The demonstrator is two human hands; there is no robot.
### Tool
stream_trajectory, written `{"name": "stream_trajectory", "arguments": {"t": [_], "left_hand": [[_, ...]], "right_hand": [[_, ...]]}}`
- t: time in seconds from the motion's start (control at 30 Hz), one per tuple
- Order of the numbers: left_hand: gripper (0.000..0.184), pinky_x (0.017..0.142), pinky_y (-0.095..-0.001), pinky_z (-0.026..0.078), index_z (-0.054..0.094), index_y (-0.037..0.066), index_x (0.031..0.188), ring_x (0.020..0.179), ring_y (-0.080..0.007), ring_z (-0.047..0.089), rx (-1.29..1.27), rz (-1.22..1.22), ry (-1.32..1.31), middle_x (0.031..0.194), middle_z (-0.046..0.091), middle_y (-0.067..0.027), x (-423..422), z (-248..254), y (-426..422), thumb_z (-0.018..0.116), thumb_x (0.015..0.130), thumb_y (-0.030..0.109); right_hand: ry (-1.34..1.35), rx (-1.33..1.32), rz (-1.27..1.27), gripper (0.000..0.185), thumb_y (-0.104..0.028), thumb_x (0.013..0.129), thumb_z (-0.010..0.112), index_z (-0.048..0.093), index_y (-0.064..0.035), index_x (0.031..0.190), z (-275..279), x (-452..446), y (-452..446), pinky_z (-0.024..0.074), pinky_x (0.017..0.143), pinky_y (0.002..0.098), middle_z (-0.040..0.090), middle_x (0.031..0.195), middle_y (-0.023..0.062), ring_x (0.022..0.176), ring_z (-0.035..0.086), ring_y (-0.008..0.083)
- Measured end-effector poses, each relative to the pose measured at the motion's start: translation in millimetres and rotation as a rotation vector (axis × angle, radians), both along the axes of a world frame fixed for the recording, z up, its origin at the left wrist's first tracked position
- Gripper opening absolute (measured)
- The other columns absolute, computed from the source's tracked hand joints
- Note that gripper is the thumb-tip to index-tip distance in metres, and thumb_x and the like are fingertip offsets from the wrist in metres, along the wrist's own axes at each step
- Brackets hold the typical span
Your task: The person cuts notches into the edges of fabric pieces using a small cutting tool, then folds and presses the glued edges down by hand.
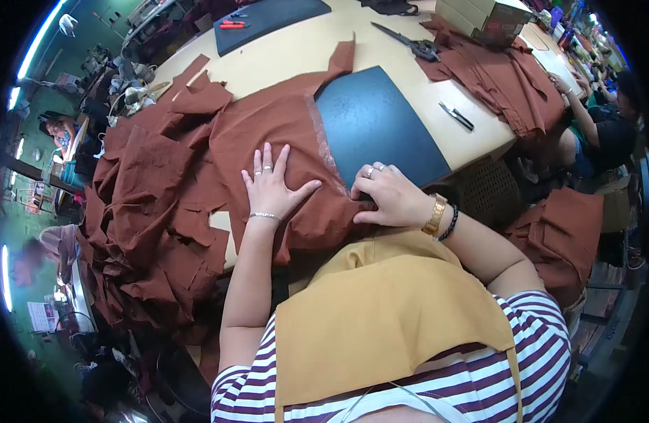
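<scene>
A rust-brown cloth piece (pixel 268 116) lies over the table and partly over a dark blue board (pixel 381 120). My left hand (pixel 274 182) rests flat on the cloth with its fingers spread, a bracelet at the wrist. At the cloth's right edge, beside the board's lower side, my right hand (pixel 389 196) has its fingers curled in on the fabric edge. A whitish strip runs along the cloth's edge next to the board. The fingertips of my right hand are partly hidden.
A large heap of brown cloth (pixel 148 204) spreads at left. Small clippers (pixel 456 115), large scissors (pixel 409 44), folded brown cloth (pixel 504 77) and a cardboard box (pixel 483 20) lie beyond. A second dark board (pixel 268 25) carries red-handled tools. Another person (pixel 606 130) sits at right.
</scene>
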State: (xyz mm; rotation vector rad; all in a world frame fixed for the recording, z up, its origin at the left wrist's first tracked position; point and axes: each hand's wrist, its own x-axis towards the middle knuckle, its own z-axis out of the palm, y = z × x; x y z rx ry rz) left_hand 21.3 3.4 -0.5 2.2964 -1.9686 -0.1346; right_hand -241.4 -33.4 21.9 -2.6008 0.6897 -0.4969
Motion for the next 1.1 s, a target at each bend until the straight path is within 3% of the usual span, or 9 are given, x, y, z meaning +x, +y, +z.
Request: {"name": "stream_trajectory", "arguments": {"t": [0.13,0.3,0.47,0.6,0.67,0.7,0.83,0.87,1.1], "left_hand": [[0.103,0.113,-0.0662,0.012,0.033,0.020,0.151,0.148,-0.0360,0.013,0.019,0.023,0.041,0.160,0.018,-0.0152,-0.3,4.7,8.6,0.062,0.070,0.077],[0.098,0.113,-0.0646,0.013,0.029,0.022,0.152,0.148,-0.0341,0.014,0.033,0.070,-0.019,0.161,0.016,-0.0141,15.1,7.2,29.5,0.058,0.076,0.075],[0.091,0.110,-0.0664,0.018,0.036,0.020,0.149,0.144,-0.0372,0.026,0.200,0.177,-0.344,0.154,0.032,-0.0159,13.0,28.6,52.8,0.062,0.077,0.070],[0.066,0.108,-0.0587,0.026,0.054,0.013,0.134,0.138,-0.0360,0.036,-0.108,-0.418,0.034,0.147,0.043,-0.0171,-13.2,47.3,18.1,0.073,0.079,0.047],[0.060,0.101,-0.0453,0.037,0.058,0.012,0.129,0.111,-0.0353,0.057,-0.109,-0.614,0.508,0.123,0.061,-0.0177,-31.4,29.4,-16.8,0.075,0.079,0.042],[0.052,0.094,-0.0429,0.040,0.064,0.012,0.119,0.093,-0.0291,0.063,-0.133,-0.662,0.543,0.100,0.069,-0.0130,-37.3,22.7,-30.2,0.076,0.079,0.043],[0.038,0.085,-0.0362,0.039,0.070,0.013,0.096,0.075,-0.0214,0.065,-0.099,-0.606,0.410,0.076,0.069,-0.0049,-54.6,8.8,-59.7,0.075,0.078,0.046],[0.035,0.082,-0.0357,0.038,0.070,0.014,0.091,0.071,-0.0206,0.065,-0.120,-0.569,0.398,0.072,0.068,-0.0036,-57.6,3.4,-63.1,0.075,0.077,0.046],[0.035,0.074,-0.0352,0.034,0.065,0.017,0.076,0.056,-0.0172,0.054,-0.393,-0.613,0.346,0.059,0.058,0.0023,-74.7,-14.0,-75.9,0.078,0.074,0.049]], "right_hand": [[0.057,0.628,-0.025,0.019,-0.022,0.092,0.062,0.053,-0.0056,0.095,26.3,7.9,-5.2,0.0474,0.076,0.0376,0.063,0.086,0.0133,0.083,0.062,0.0290],[-0.125,1.110,0.055,0.049,-0.025,0.091,0.070,0.045,-0.0070,0.128,33.0,-3.2,-39.0,0.0489,0.079,0.0290,0.067,0.088,0.0098,0.085,0.062,0.0143],[0.249,0.658,0.028,0.048,-0.016,0.082,0.075,0.054,-0.0082,0.124,73.1,-34.8,-90.7,0.0465,0.069,0.0258,0.062,0.082,0.0032,0.077,0.057,0.0099],[0.367,0.517,0.064,0.046,-0.018,0.078,0.077,0.060,-0.0064,0.119,93.7,-32.5,-110.3,0.0485,0.073,0.0301,0.065,0.088,0.0067,0.080,0.061,0.0165],[0.439,0.433,0.063,0.047,-0.018,0.076,0.077,0.061,-0.0065,0.118,107.6,-24.7,-112.4,0.0486,0.074,0.0315,0.065,0.088,0.0065,0.081,0.061,0.0183],[0.475,0.393,0.058,0.047,-0.019,0.076,0.078,0.061,-0.0066,0.118,113.7,-24.3,-114.0,0.0486,0.074,0.0323,0.065,0.088,0.0063,0.082,0.061,0.0192],[0.322,-0.048,-0.190,0.040,-0.013,0.074,0.071,0.063,-0.0063,0.113,82.1,-42.3,-143.9,0.0504,0.080,0.0379,0.067,0.095,0.0140,0.093,0.064,0.0309],[0.258,-0.452,-0.285,0.038,-0.009,0.074,0.067,0.063,-0.0064,0.112,60.8,-41.6,-148.8,0.0502,0.085,0.0405,0.067,0.098,0.0170,0.098,0.063,0.0351],[0.012,0.226,0.034,0.022,-0.007,0.082,0.062,0.067,-0.0053,0.103,3.8,-9.3,-98.6,0.0504,0.085,0.0395,0.066,0.095,0.0159,0.091,0.064,0.0309]]}}
